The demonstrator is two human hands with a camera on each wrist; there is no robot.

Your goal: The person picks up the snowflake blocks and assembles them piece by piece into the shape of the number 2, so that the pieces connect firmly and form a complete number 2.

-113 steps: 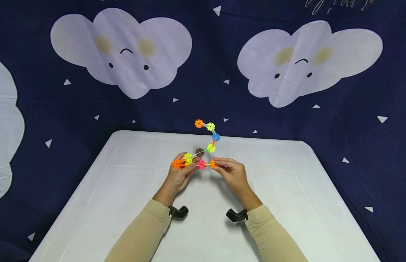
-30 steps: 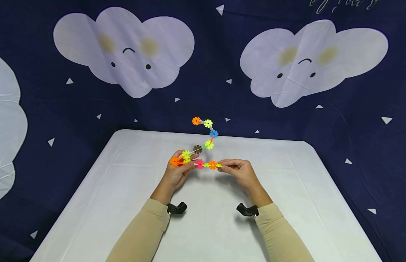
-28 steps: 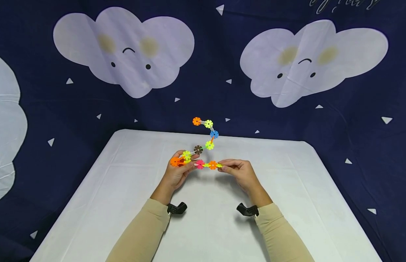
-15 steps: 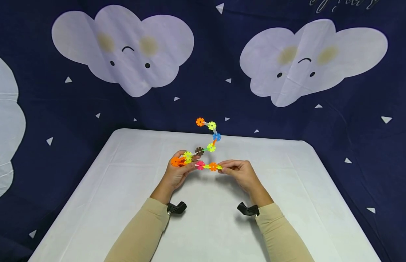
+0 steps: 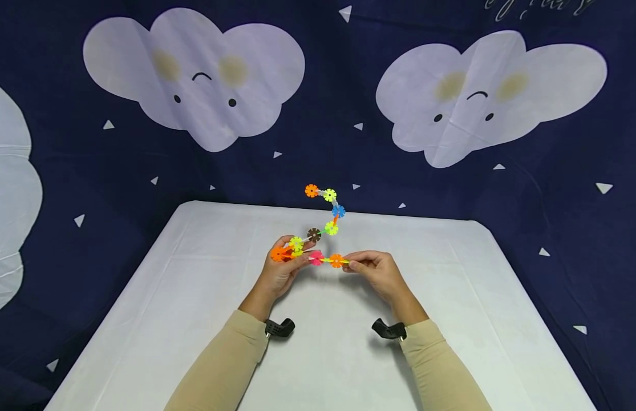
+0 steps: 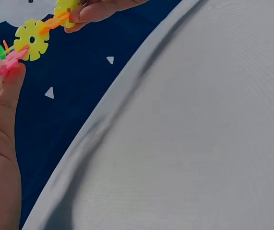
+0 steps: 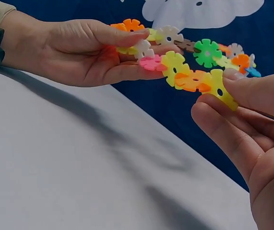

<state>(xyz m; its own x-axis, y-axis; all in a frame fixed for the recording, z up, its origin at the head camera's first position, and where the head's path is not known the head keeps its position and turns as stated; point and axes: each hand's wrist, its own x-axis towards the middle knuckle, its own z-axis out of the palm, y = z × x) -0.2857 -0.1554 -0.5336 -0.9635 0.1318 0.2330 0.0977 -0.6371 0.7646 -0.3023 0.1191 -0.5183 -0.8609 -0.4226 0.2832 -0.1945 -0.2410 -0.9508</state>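
A chain of interlocking snowflake discs (image 5: 331,228) hangs in the air above the table, bending back on itself in a curve. My left hand (image 5: 279,275) grips it at the left bend, around orange and yellow discs. In the left wrist view, its thumb touches a pink disc (image 6: 13,60). My right hand (image 5: 375,273) pinches the yellow end disc (image 7: 217,87) between thumb and fingers. That disc is slotted into an orange disc (image 7: 192,80). The far end of the chain, past a blue disc (image 5: 338,211), hangs free and ends in an orange disc (image 5: 311,190).
A white-covered table (image 5: 318,354) lies below both hands, with their shadows on it. Behind it hangs a dark blue cloth (image 5: 338,160) printed with clouds and small triangles. Black wrist cameras (image 5: 280,327) sit at both cuffs.
Since the oldest frame, my right hand has moved slightly right, from the orange disc to a yellow disc beyond it. In the last second the chain has only swayed a little.
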